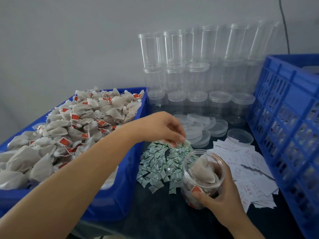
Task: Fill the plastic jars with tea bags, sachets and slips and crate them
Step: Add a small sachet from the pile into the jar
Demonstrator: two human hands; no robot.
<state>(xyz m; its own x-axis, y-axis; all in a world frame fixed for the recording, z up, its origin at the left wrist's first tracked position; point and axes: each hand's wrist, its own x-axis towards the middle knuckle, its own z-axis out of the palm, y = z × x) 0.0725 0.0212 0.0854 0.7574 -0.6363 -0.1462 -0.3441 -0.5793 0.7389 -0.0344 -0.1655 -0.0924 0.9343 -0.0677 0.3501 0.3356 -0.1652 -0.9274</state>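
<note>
Dark table (pixel 155 213), grey wall behind: left hand (pixel 162 126) pinches a green sachet (pixel 185 143) over the sachet pile (pixel 164 163), beside the tea-bag bin (pixel 120 195). Right hand (pixel 219 200) grips the open jar (pixel 203 175), tea bags (pixel 202 169) inside, between sachets and slips (pixel 250 175).

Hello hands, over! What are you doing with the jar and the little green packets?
Left hand pinching a green-and-white sachet above the sachet pile. Right hand gripping the clear plastic jar, tilted, tea bags inside. Nothing blocking the jar's mouth.

left hand (pixel 161 127) pinches sachet (pixel 185 143) | right hand (pixel 219 195) grips jar (pixel 202 173)
</note>
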